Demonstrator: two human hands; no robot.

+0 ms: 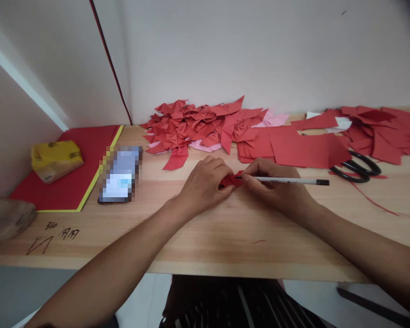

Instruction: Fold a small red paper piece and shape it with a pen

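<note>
My left hand (205, 184) rests on the wooden desk (208, 237) with its fingers curled over a small folded red paper piece (229, 180). My right hand (276, 184) meets it from the right and pinches a white pen (290, 181) with a black cap, the tip pointing into the red piece. The pen lies nearly level, its cap end sticking out to the right. Most of the red piece is hidden under my fingers.
Behind my hands lies a heap of folded red paper shapes (198, 125), a stack of flat red sheets (294, 148) and more red scraps (379, 130) at the right. Black scissors (358, 168) sit right of the pen. A phone (120, 174), red folder (75, 173) and yellow packet (56, 159) lie left.
</note>
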